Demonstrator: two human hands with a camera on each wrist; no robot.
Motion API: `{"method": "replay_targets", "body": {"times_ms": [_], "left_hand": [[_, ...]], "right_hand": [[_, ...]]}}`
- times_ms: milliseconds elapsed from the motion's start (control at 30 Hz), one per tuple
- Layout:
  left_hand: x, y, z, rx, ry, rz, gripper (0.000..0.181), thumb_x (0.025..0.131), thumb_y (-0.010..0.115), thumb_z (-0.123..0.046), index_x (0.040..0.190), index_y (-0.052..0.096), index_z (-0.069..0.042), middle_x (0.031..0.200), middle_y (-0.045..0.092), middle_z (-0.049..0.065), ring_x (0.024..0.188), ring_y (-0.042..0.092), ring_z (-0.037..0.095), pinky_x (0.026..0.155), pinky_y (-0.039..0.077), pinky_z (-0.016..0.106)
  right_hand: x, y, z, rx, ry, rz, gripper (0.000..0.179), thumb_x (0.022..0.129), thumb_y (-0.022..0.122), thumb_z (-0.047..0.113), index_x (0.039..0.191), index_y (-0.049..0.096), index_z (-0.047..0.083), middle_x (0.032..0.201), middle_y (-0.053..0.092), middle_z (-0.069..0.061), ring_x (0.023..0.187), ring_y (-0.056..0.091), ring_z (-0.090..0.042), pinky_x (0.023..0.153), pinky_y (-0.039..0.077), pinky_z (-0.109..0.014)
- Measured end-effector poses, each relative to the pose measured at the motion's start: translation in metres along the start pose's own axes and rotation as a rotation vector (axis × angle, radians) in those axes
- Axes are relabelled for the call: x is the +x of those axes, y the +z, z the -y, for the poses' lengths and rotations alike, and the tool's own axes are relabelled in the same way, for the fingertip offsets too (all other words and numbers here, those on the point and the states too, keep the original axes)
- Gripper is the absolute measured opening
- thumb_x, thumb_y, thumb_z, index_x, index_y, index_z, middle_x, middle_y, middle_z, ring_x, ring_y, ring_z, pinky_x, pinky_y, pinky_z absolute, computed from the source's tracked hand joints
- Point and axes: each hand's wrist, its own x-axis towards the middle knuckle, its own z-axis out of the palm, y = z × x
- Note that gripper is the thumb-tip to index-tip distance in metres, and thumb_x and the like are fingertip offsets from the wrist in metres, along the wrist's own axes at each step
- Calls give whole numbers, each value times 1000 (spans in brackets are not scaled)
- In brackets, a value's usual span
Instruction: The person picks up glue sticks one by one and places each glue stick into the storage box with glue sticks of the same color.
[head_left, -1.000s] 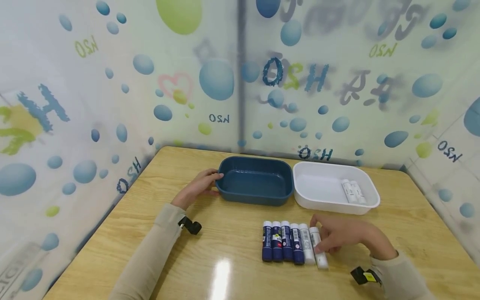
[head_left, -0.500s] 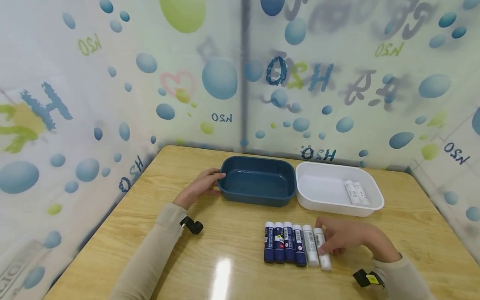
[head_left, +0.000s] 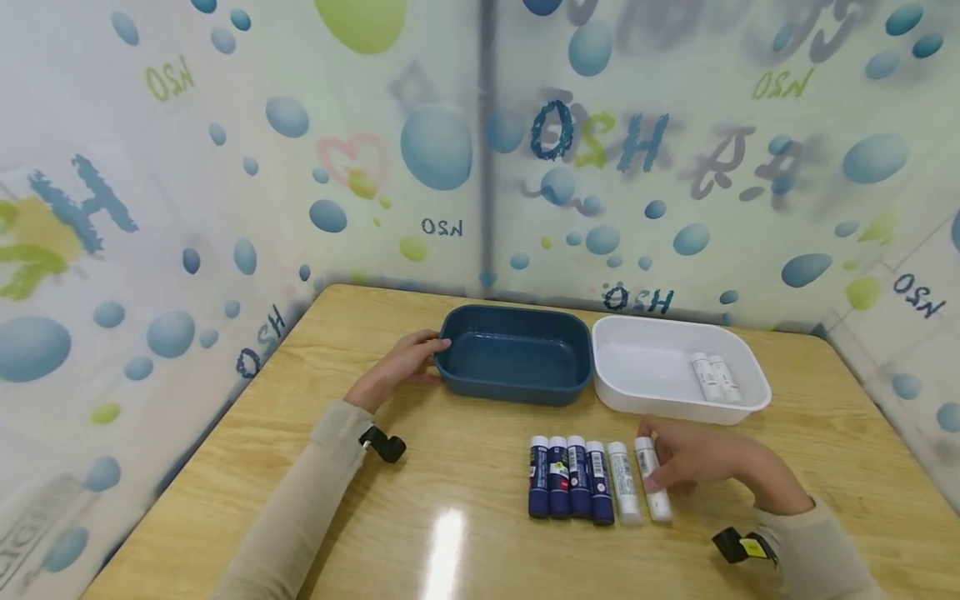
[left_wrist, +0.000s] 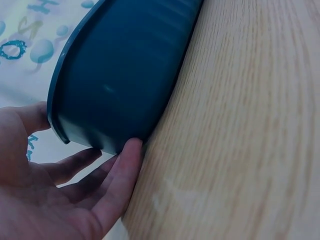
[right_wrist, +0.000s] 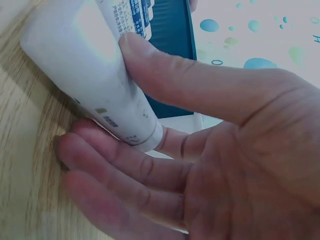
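My right hand [head_left: 701,454] holds a white glue stick [head_left: 652,479] at the right end of a row, thumb on one side and fingers on the other. In the right wrist view the white tube [right_wrist: 95,75] leans across between thumb and curled fingers. Left of it lie another white glue stick [head_left: 624,483] and several dark blue glue sticks with white caps [head_left: 579,479]. My left hand [head_left: 401,362] grips the left end of a dark blue tub [head_left: 517,392]. In the left wrist view one digit reaches over its rim and the other fingertips [left_wrist: 131,150] touch its outer wall.
Beside the blue tub stands a white tub [head_left: 637,400], with two white glue sticks [head_left: 715,379] lying in its right part. Both tubs stand on a wooden table [head_left: 360,533] near its back edge. Printed curtains [head_left: 360,250] rise behind and at the sides.
My right hand has shifted slightly right with the outer white glue stick, widening the gap beside its neighbour. The left hand stays at the blue tub. The head view has shifted a little.
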Motion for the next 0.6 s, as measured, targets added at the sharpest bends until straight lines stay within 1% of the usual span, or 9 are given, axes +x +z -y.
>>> {"method": "replay_targets", "body": {"times_ms": [200, 300, 467, 600], "left_hand": [[1, 1, -2, -7, -4, -2, 67, 109, 52, -38, 162, 27, -6, 164, 35, 19, 143, 50, 37, 97, 62, 40], [1, 2, -3, -7, 6, 5, 67, 109, 52, -38, 162, 27, -6, 162, 37, 20, 143, 51, 37, 97, 62, 39], [1, 2, -3, -2, 13, 0, 63, 109, 52, -38, 159, 32, -6, 156, 44, 20, 140, 53, 36, 96, 62, 39], [1, 1, -2, 3, 8, -5, 62, 109, 52, -38, 158, 34, -5, 154, 45, 20, 140, 53, 36, 95, 62, 38]], "right_hand": [[-1, -5, 0, 40, 21, -44, 57, 88, 82, 17, 130, 45, 4, 101, 61, -11, 82, 60, -24, 68, 60, -37], [-1, -7, -1, 52, -3, -68, 58, 88, 82, 14, 130, 45, 2, 105, 63, -12, 86, 60, -24, 68, 61, -37], [0, -8, 0, 46, -61, -119, 55, 87, 82, 12, 128, 47, 0, 109, 64, -14, 89, 60, -23, 69, 61, -34], [0, -9, 1, 46, -79, -134, 53, 88, 81, 10, 127, 47, 0, 110, 65, -14, 91, 60, -23, 72, 62, -34]]}}
